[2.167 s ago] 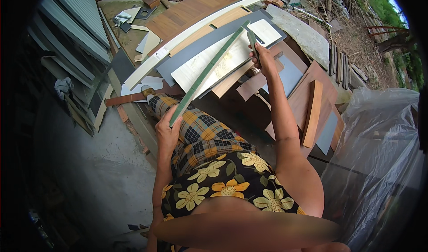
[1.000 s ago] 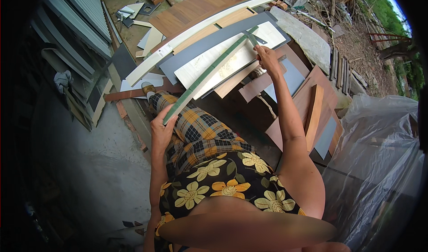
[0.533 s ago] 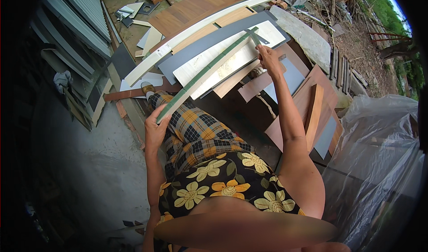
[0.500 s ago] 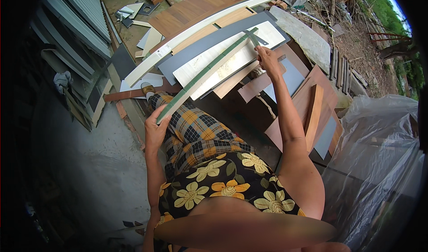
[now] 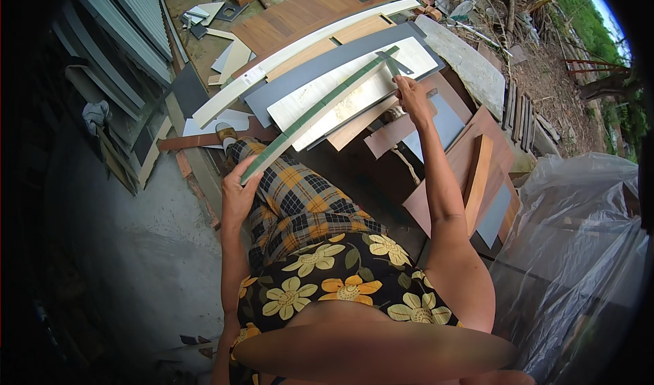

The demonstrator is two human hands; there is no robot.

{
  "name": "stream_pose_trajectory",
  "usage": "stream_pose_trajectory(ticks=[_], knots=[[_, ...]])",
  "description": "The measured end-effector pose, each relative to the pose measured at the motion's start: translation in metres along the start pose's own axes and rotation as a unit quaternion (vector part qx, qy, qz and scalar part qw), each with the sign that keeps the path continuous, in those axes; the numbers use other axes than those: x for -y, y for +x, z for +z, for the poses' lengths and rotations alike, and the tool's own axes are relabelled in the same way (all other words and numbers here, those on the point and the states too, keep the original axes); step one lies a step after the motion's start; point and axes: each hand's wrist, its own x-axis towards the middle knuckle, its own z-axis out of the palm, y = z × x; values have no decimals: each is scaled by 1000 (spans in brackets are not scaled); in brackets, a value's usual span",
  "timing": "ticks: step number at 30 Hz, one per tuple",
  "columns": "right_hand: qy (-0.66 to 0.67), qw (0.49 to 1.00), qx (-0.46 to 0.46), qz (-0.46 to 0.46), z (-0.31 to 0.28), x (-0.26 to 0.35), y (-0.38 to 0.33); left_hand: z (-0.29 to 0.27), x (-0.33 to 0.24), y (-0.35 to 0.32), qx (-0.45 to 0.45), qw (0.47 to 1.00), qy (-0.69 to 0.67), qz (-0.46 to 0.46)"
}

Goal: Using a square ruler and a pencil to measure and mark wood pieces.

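A long strip of split bamboo (image 5: 320,105), green and jointed on one face and pale on the other, runs from near my left leg up over the boards. My left hand (image 5: 238,193) is closed round its near end. At its far end, my right hand (image 5: 409,95) grips a narrow greenish piece (image 5: 391,63) that meets the strip. A dark, flat, blade-like piece (image 5: 402,65) with a small hole lies against that spot; whether it is joined to the greenish piece I cannot tell. Beneath the strip is a white, stained board (image 5: 289,110).
Stacked boards surround the strip: a grey panel (image 5: 255,99), a white plank (image 5: 218,110) and a brown panel (image 5: 300,17). At right are brown offcuts (image 5: 487,129) and clear plastic sheeting (image 5: 565,221). Corrugated metal sheets (image 5: 129,17) lean at left above the concrete floor (image 5: 129,249).
The view has shifted slightly. Both hands keep their holds, and the strip and the pieces at its far end stay in nearly the same position over the boards.
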Motion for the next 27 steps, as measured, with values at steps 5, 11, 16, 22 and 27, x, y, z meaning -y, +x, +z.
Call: stream_pose_trajectory(ticks=[5,11,16,22,27], knots=[[-25,999,29,2,2,8,-3,1,1,0,-4,1000,3,0],[25,999,29,14,1,8,-7,3,2,0,-5,1000,3,2],[61,995,59,55,0,10,-20,5,-6,-2,-5,1000,5,3],[71,996,39,23,10,13,-33,7,-8,-3,-13,1000,10,2],[37,996,78,10,22,15,-53,7,-5,-3,-14,1000,7,1]])
